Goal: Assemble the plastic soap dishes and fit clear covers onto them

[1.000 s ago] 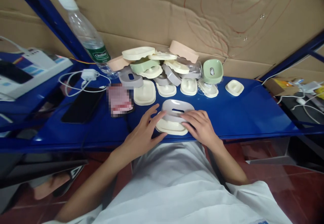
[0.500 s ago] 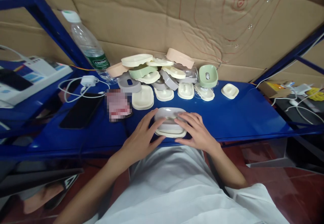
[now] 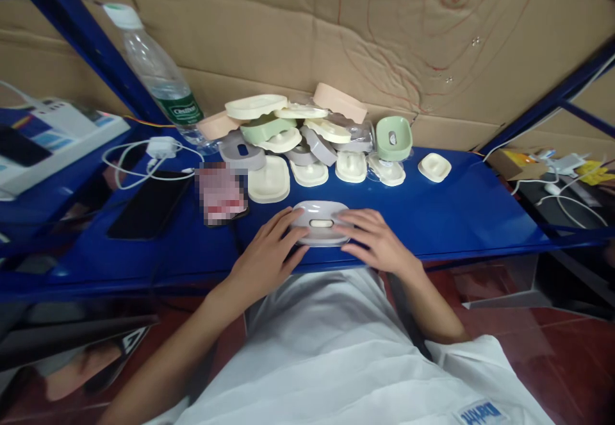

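Observation:
A grey soap dish [image 3: 321, 238] lies near the front edge of the blue table, its long side facing me. Cream plastic shows through the slot in its floor. My left hand [image 3: 269, 245] grips the dish's left end, fingers on the rim and thumb at the near side. At the opposite end, my right hand [image 3: 377, 239] holds the rim with bent fingers. Behind the dish lie cream base pieces, among them a square one [image 3: 269, 180] and a bumpy one [image 3: 350, 166]. A green dish [image 3: 394, 138] stands at the pile's right.
A heap of grey, peach, green and cream dish parts [image 3: 288, 124] leans toward the cardboard wall [image 3: 230, 27]. To the left are a water bottle [image 3: 163, 79], a white charger [image 3: 161, 148], a black phone [image 3: 147, 207] and a blurred pink item [image 3: 221, 191]. One cream piece [image 3: 435, 167] lies apart at right.
The grey dish has settled down over the cream base, which showed below its near edge before and is now covered. Both hands stay at its ends.

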### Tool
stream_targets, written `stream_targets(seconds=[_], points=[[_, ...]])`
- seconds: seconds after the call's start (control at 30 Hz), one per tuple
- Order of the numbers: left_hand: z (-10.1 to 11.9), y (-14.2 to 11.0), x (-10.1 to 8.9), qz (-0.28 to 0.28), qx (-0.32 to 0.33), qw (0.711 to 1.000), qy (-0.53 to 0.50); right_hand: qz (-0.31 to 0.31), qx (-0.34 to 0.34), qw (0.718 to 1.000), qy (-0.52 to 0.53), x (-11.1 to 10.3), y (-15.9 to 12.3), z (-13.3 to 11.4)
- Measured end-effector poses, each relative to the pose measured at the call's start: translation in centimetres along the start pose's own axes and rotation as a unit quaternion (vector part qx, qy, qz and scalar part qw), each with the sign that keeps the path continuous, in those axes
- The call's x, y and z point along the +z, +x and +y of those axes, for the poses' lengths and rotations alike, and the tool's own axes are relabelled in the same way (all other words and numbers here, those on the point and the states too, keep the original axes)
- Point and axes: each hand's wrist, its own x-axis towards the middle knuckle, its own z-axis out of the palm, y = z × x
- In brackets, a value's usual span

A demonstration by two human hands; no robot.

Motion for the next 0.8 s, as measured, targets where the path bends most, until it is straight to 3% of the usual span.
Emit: stream_targets(seconds=[0.13,0.23,0.3,0.37,0.5,0.63,0.8], points=[[0.0,0.0,0.0,-0.004,-0.005,1.0,-0.005,0.076,0.159,0.979,-0.101,-5.9,-1.9,7.8],[0.0,0.1,0.0,-0.003,-0.004,1.0,-0.005,0.055,0.285,0.931,-0.221,-9.0,-4.1,14.2],[-0.1,0.1,0.1,-0.003,-0.001,1.0,0.001,0.019,0.305,0.924,-0.229,-9.4,-5.0,16.6],[-0.1,0.1,0.1,-0.004,0.002,1.0,0.008,0.0,0.273,0.94,-0.202,-8.7,-5.2,17.2],[-0.1,0.1,0.0,-0.005,-0.002,1.0,0.009,-0.029,0.192,0.967,-0.164,-6.3,-3.9,15.2],[0.0,0.1,-0.1,-0.006,-0.008,1.0,-0.007,-0.049,0.161,0.969,-0.181,-5.2,-2.1,13.8],[0.0,0.1,-0.1,-0.012,-0.014,1.0,-0.006,-0.073,0.146,0.966,-0.203,-3.9,0.0,14.0]])
